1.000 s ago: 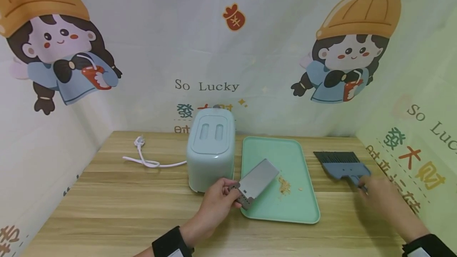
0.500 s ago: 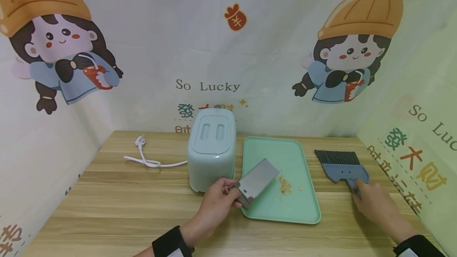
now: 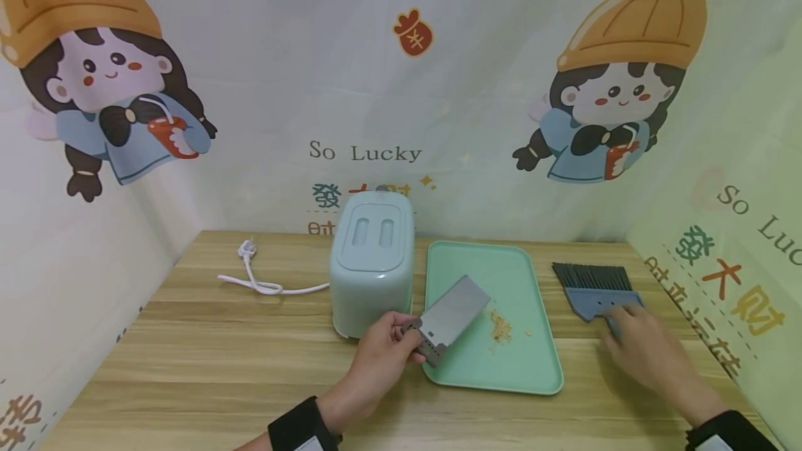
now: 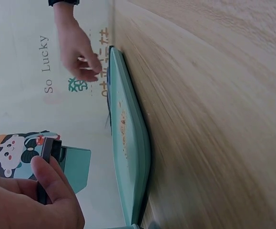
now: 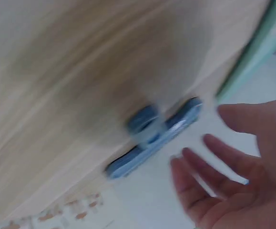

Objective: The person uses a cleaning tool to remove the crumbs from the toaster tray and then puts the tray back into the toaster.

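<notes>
My left hand (image 3: 383, 353) pinches the dark end of a flat metal crumb tray (image 3: 456, 308), which slants over the left part of a mint serving tray (image 3: 476, 259). Brown crumbs (image 3: 500, 326) lie on the serving tray beside the crumb tray's far end. Just behind my left hand stands a mint toaster (image 3: 372, 298). On the right, a blue brush (image 3: 592, 280) with dark bristles lies on the table. My right hand (image 3: 648, 350) is over its handle, hiding part of it; in the right wrist view the fingers (image 5: 192, 174) are spread apart from the brush (image 5: 152, 148).
A white cord with a plug (image 3: 247, 249) lies loosely looped left of the toaster. The wooden table (image 3: 219, 367) ends at a printed cloth backdrop (image 3: 276, 89) at the back and sides. One stray crumb (image 3: 528, 333) sits apart on the serving tray.
My right hand slid the brush slightly left and straighter, then let go of its handle and rose off it. The left hand and crumb tray have stayed nearly still.
</notes>
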Motion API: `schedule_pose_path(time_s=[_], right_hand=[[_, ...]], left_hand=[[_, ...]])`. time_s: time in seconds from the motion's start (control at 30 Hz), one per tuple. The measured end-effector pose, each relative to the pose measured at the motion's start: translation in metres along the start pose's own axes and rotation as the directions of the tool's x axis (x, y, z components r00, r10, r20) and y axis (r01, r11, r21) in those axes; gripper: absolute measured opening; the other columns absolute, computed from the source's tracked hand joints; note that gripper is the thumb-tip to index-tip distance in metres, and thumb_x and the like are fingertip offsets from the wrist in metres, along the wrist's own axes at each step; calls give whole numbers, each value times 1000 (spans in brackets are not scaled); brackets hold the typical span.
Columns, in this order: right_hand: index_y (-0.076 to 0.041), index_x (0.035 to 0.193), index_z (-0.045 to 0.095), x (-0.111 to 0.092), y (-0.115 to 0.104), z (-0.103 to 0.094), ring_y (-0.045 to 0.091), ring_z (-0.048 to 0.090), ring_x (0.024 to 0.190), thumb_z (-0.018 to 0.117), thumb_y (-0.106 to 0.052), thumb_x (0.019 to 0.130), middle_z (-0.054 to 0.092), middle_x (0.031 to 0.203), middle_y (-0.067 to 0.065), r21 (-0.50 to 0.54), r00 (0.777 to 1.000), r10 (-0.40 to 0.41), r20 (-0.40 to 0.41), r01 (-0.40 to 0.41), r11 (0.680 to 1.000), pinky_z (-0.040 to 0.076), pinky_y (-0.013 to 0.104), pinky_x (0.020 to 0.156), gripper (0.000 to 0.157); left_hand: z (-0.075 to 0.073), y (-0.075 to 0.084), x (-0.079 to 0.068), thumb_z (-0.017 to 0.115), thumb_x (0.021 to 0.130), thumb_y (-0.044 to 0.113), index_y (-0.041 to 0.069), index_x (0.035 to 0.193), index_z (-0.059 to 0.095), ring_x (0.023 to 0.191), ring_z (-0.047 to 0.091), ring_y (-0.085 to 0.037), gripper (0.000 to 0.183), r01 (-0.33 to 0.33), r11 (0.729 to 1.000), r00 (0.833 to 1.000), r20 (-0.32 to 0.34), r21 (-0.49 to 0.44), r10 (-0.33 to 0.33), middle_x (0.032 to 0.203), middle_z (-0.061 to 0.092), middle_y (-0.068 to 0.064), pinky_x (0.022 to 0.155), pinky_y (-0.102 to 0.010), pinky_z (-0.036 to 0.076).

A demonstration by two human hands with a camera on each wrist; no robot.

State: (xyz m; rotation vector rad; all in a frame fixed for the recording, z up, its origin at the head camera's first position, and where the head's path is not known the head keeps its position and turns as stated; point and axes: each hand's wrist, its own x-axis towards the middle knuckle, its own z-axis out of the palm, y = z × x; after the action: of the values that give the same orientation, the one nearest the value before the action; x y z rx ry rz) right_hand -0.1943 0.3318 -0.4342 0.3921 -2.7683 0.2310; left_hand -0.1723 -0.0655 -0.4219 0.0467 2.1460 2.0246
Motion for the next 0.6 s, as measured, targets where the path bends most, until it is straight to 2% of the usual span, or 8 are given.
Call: schedule_pose_path(time_s=[0.1, 0.13, 0.17, 0.2, 0.27, 0.37, 0.5, 0.6], right_hand=[[1, 110, 62, 14, -31, -10, 29, 63, 81, 70, -13, 85, 64, 94, 15, 223, 1000, 6, -29, 0, 975, 55, 45, 67, 30], [-1, 113, 60, 18, -44, -14, 25, 63, 81, 67, -14, 88, 65, 94, 12, 315, 1000, 31, -6, -27, 949, 55, 41, 68, 29], [-1, 117, 58, 22, -57, -19, 23, 64, 81, 65, -16, 91, 64, 95, 11, 423, 998, 62, 32, -69, 904, 56, 39, 68, 30], [-3, 120, 55, 25, -70, -23, 22, 64, 81, 62, -18, 93, 64, 95, 9, 521, 993, 94, 75, -119, 845, 56, 35, 68, 31], [-4, 124, 50, 31, -95, -29, 23, 64, 86, 59, -21, 96, 63, 98, 10, 685, 974, 151, 167, -225, 693, 56, 33, 74, 34], [-1, 127, 44, 39, -126, -29, 28, 61, 94, 56, -21, 97, 59, 105, 15, 828, 931, 205, 301, -362, 429, 54, 33, 81, 38], [3, 129, 38, 44, -158, -16, 28, 56, 101, 52, -17, 98, 53, 113, 17, 870, 877, 242, 415, -461, 178, 50, 30, 87, 40], [7, 128, 36, 45, -177, -3, 27, 55, 103, 49, -16, 99, 50, 117, 18, 863, 840, 229, 492, -505, 2, 48, 30, 90, 39]], left_hand=[[1, 1, 0, 54, 94, 10, -1, 120, 51, 77, 60, -18, 28, -1, 1000, 1000, 2, -8, 1, 100, 57, -13, 74, -32, 56], [2, 1, 0, 54, 94, 9, -2, 120, 51, 78, 60, -18, 28, -2, 1000, 1000, 2, -17, 2, 100, 57, -13, 74, -32, 56], [2, 2, 0, 54, 94, 9, -2, 120, 50, 78, 60, -18, 28, -3, 1000, 1000, 1, -27, 3, 101, 57, -14, 74, -31, 56], [2, 2, 0, 53, 94, 8, -3, 119, 50, 79, 60, -18, 27, -4, 999, 1000, -1, -37, 4, 101, 57, -15, 74, -30, 56], [4, 4, 1, 53, 94, 7, -3, 118, 50, 79, 60, -17, 26, -7, 998, 1000, -8, -58, 7, 102, 57, -15, 73, -28, 56], [6, 5, 0, 53, 94, 5, -4, 118, 50, 81, 61, -18, 26, -13, 996, 1000, -24, -88, 11, 103, 57, -16, 74, -27, 56], [9, 8, 0, 53, 93, 5, -4, 120, 49, 82, 61, -18, 28, -27, 993, 999, -48, -119, 22, 103, 57, -16, 75, -27, 56], [11, 9, -1, 54, 93, 5, -5, 122, 48, 82, 61, -18, 31, -52, 989, 997, -57, -141, 45, 103, 57, -16, 75, -27, 56]])
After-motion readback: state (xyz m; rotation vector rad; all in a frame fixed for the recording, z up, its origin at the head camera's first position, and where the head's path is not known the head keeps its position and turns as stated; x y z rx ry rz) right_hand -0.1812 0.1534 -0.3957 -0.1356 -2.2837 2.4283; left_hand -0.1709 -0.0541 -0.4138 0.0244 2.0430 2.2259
